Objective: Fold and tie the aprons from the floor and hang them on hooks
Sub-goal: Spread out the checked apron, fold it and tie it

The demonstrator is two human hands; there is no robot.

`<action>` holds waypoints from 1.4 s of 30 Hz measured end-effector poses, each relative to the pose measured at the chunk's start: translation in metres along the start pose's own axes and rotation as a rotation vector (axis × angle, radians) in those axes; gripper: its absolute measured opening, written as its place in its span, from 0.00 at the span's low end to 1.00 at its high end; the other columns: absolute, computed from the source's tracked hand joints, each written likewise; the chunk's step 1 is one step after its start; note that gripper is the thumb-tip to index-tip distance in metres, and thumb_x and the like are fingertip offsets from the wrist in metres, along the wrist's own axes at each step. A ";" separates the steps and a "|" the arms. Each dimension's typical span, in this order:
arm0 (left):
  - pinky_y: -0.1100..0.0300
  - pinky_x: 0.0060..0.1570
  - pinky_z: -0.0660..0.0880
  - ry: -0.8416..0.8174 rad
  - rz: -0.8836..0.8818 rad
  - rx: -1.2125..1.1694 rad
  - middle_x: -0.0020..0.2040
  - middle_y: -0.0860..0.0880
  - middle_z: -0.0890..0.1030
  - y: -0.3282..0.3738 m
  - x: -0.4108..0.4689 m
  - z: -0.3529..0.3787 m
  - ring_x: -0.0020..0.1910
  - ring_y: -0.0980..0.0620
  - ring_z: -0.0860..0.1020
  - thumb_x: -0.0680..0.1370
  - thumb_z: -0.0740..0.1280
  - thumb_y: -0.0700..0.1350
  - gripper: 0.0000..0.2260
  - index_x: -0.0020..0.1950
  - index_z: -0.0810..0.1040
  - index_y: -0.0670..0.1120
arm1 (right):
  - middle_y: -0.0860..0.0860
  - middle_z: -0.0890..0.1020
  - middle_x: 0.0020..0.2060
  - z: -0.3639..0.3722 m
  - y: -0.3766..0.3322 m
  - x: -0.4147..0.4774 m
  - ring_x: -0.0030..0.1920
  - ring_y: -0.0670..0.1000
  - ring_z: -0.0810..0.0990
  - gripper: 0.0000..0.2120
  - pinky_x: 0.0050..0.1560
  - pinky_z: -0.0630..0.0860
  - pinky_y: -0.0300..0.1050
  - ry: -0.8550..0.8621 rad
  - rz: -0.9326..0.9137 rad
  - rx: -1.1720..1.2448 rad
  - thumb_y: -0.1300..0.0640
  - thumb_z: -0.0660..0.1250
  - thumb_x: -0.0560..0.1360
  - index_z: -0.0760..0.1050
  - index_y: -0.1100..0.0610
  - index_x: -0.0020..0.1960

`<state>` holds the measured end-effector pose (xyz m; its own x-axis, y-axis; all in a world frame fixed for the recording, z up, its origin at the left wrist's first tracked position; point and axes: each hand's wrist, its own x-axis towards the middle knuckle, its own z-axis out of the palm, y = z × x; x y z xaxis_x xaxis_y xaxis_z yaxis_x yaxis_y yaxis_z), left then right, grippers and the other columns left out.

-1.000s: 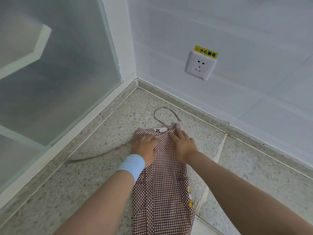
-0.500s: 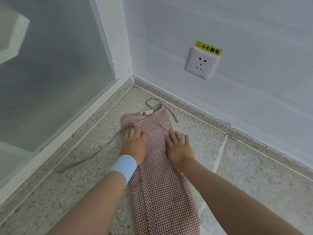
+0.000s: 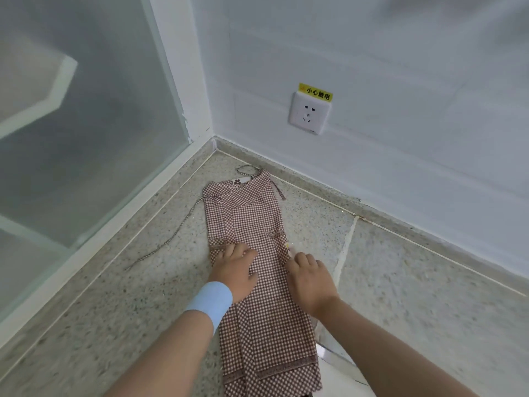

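- My left fingers [image 3: 233,250] lay straight and close together, pressed flat on the folded apron [image 3: 246,213] about halfway along its length.
- My right fingers [image 3: 303,259] were together too and slightly bent, their tips resting on the apron's right edge; they pinched nothing that I could see.
- The left hand [image 3: 236,270] sat palm-down on the cloth, a pale blue wristband [image 3: 210,302] round its wrist, and the right hand [image 3: 309,282] lay just beside it, the two apart.
- The apron, in brown and white check, was folded into a long narrow strip on the floor [image 3: 114,296], its top end pointing into the corner.
- Its neck loop [image 3: 247,167] lay at the far end, and one tie string [image 3: 171,239] trailed off to the left across the speckled floor.
- A frosted glass panel [image 3: 71,124] stood on the left; on the white wall [image 3: 400,138] was a socket [image 3: 309,112] with a yellow label [image 3: 315,92] above it.
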<state>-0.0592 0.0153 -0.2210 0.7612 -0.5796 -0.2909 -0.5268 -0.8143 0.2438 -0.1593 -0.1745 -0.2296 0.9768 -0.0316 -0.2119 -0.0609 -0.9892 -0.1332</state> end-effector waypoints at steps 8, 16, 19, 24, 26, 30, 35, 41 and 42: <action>0.53 0.53 0.76 -0.226 -0.001 -0.134 0.53 0.56 0.73 0.051 -0.070 0.026 0.55 0.52 0.75 0.77 0.63 0.54 0.06 0.52 0.76 0.56 | 0.50 0.82 0.48 0.010 -0.014 -0.084 0.47 0.54 0.82 0.20 0.41 0.76 0.46 -0.291 0.221 -0.011 0.38 0.56 0.76 0.74 0.52 0.54; 0.56 0.56 0.74 -0.273 -0.013 -0.161 0.61 0.57 0.73 0.059 -0.117 0.044 0.60 0.53 0.74 0.73 0.66 0.60 0.17 0.60 0.75 0.58 | 0.52 0.78 0.47 0.018 -0.037 -0.109 0.46 0.53 0.79 0.09 0.43 0.75 0.45 -0.201 0.437 0.418 0.53 0.58 0.78 0.73 0.57 0.52; 0.55 0.60 0.73 -0.264 -0.018 -0.224 0.63 0.59 0.72 0.061 -0.127 0.042 0.61 0.55 0.72 0.69 0.68 0.65 0.26 0.64 0.73 0.58 | 0.52 0.78 0.45 0.012 -0.042 -0.113 0.44 0.51 0.77 0.10 0.41 0.71 0.45 -0.107 0.516 0.616 0.51 0.58 0.79 0.72 0.57 0.52; 0.57 0.62 0.71 -0.281 -0.020 -0.339 0.67 0.58 0.71 0.068 -0.142 0.039 0.64 0.56 0.72 0.64 0.73 0.67 0.39 0.71 0.64 0.60 | 0.54 0.79 0.49 0.009 -0.043 -0.118 0.44 0.50 0.76 0.11 0.42 0.71 0.45 -0.105 0.599 0.850 0.53 0.54 0.82 0.69 0.59 0.58; 0.54 0.65 0.69 -0.304 -0.008 -0.293 0.72 0.57 0.67 0.071 -0.146 0.042 0.69 0.54 0.69 0.63 0.72 0.68 0.43 0.75 0.59 0.61 | 0.55 0.79 0.53 0.010 -0.043 -0.120 0.49 0.51 0.77 0.10 0.46 0.74 0.45 -0.119 0.611 0.957 0.53 0.56 0.82 0.67 0.57 0.59; 0.46 0.73 0.57 -0.438 0.052 0.150 0.78 0.52 0.57 0.064 -0.151 0.048 0.76 0.47 0.57 0.72 0.64 0.68 0.37 0.77 0.59 0.58 | 0.54 0.81 0.48 0.010 -0.037 -0.129 0.46 0.51 0.81 0.17 0.42 0.77 0.44 -0.156 0.517 0.986 0.54 0.61 0.78 0.58 0.49 0.63; 0.50 0.67 0.63 -0.170 0.054 0.284 0.66 0.49 0.73 0.054 -0.153 0.052 0.65 0.47 0.68 0.79 0.60 0.56 0.17 0.65 0.74 0.50 | 0.53 0.79 0.45 0.026 -0.032 -0.142 0.41 0.50 0.80 0.26 0.36 0.78 0.45 -0.215 0.356 0.808 0.62 0.62 0.74 0.57 0.44 0.66; 0.47 0.66 0.67 -0.338 0.061 0.193 0.77 0.51 0.56 0.052 -0.159 0.065 0.74 0.47 0.57 0.77 0.63 0.57 0.29 0.77 0.59 0.56 | 0.51 0.72 0.59 0.054 -0.027 -0.161 0.54 0.57 0.79 0.25 0.53 0.78 0.50 -0.222 -0.002 0.280 0.64 0.64 0.75 0.66 0.45 0.67; 0.47 0.68 0.65 -0.329 0.056 0.181 0.77 0.50 0.55 0.052 -0.160 0.066 0.74 0.47 0.56 0.77 0.63 0.58 0.30 0.77 0.59 0.56 | 0.51 0.73 0.58 0.058 -0.026 -0.161 0.54 0.56 0.79 0.21 0.54 0.78 0.50 -0.194 -0.036 0.249 0.64 0.65 0.75 0.70 0.47 0.65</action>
<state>-0.2339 0.0636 -0.2229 0.5822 -0.5790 -0.5708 -0.6452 -0.7562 0.1090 -0.3268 -0.1353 -0.2484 0.9232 0.0543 -0.3806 -0.0989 -0.9231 -0.3716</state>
